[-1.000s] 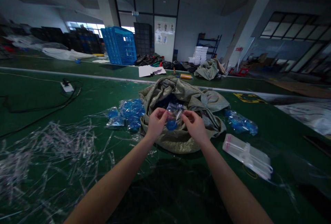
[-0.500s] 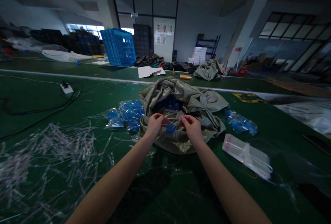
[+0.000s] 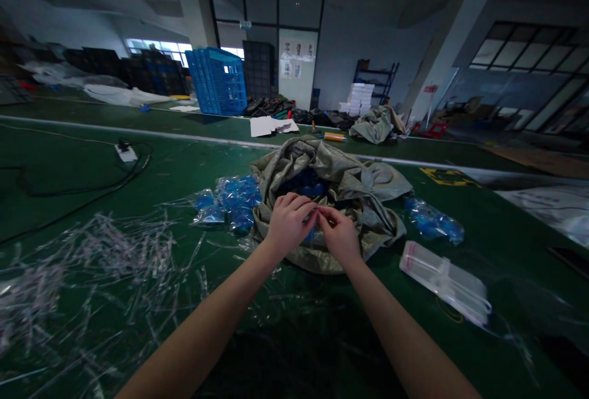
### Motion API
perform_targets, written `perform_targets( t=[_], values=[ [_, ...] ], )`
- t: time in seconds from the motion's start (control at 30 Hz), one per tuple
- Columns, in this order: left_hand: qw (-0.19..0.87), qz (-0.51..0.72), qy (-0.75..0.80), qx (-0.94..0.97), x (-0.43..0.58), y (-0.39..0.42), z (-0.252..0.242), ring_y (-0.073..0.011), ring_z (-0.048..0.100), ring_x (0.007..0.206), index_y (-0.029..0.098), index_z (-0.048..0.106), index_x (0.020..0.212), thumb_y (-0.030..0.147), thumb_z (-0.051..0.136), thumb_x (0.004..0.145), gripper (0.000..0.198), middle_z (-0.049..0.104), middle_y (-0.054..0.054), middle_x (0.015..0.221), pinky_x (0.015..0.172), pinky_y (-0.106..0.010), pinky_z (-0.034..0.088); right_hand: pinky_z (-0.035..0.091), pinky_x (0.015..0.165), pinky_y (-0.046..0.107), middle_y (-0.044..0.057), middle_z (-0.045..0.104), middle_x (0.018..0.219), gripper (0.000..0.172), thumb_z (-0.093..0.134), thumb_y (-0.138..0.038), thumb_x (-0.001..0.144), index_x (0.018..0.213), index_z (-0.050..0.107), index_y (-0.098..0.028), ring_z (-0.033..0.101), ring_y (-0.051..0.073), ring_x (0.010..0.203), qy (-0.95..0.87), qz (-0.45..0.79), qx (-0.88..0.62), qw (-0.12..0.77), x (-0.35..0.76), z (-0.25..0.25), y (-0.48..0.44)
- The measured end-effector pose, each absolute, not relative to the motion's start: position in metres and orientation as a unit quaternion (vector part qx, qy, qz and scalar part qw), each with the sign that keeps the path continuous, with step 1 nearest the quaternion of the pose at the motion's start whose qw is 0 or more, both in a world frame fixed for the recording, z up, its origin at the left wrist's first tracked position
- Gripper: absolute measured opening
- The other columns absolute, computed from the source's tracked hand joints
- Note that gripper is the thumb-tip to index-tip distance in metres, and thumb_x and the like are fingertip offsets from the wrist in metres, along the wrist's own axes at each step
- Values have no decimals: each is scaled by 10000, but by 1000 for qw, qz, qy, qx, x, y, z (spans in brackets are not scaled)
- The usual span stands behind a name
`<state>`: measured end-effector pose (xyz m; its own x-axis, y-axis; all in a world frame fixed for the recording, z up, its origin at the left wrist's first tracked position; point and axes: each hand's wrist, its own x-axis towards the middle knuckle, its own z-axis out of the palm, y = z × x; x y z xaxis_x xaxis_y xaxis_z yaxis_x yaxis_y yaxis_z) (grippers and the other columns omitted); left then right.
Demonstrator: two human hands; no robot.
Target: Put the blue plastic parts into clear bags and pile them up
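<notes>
Piece of blue, plastic-looking material (image 3: pixel 310 234), small, shape mostly hidden, shows just below the fingertips of the person's left hand (image 3: pixel 289 222), in front of the open mouth of a big, crumpled grey-green woven sack (image 3: pixel 317 259) on the green tabletop (image 3: pixel 179 169). L grip looks closed on it, thumb vs. fingers; right hand (image 3: pixel 340 236) has its fingertips up against L's, but what R grip pinches, if anything, is hidden, can't tell.

Handling, as judged: prob. v. light, fairly stiff, not v. fragile. Shiny clear-plastic bags of blue items (image 3: pixel 239 199) lie left of sack, & a clear packet of blue items (image 3: pixel 434 221) right of it; if this one's bagged too, film is prob. thin, limp, slippery. Best hold: thumb opp. index on blue body for control, only a light pinch on any film edge. Flat stack of clear plastic sleeves (image 3: pixel 470 280), nr packet, prob. slides apart easily; take it at its white band (image 3: pixel 443 280), snug but w/o bending it
</notes>
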<state>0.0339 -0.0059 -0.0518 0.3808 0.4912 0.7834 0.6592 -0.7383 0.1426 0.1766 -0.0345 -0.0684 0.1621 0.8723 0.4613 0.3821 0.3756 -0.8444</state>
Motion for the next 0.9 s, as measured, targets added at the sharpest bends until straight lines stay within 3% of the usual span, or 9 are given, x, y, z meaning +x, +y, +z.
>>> perform_targets(
  t=[0.37,0.6,0.7,0.8,0.9],
  values=[
    [148,-415,-324,-837,30,-6,-48,-187,561,887,206,701,884,258,523,895,186,712,-32,935,795,-369,383,504,762,323,72,710,909,214,495,-206,870,948,694,-191,648,196,821,-704,57,-498,502,177,-60,-41],
    [113,-484,-342,-797,31,-4,-51,-179,590,842,197,674,797,205,566,842,116,704,-31,857,775,-342,410,506,765,322,70,718,890,195,510,-198,858,911,698,-183,655,198,820,-709,49,-503,491,174,-57,-45],
    [-5,-576,-396,-715,27,6,-50,-165,603,801,185,652,782,209,569,819,94,681,-35,822,768,-314,447,513,750,318,68,723,905,187,528,-228,852,903,702,-182,661,200,833,-684,80,-518,507,175,-58,-44],
    [-221,-685,-435,-542,14,24,-44,-150,621,728,169,614,761,241,565,801,95,659,-31,764,730,-293,490,525,700,316,66,723,878,206,552,-303,844,909,702,-177,666,201,786,-616,130,-541,557,180,-58,-40],
    [-438,-753,-354,-341,-8,44,-35,-148,661,791,164,530,732,170,530,773,41,666,-45,805,768,-293,519,529,629,321,68,713,796,256,570,-357,825,927,696,-159,653,196,669,-543,165,-556,607,189,-55,-36]
  ],
)
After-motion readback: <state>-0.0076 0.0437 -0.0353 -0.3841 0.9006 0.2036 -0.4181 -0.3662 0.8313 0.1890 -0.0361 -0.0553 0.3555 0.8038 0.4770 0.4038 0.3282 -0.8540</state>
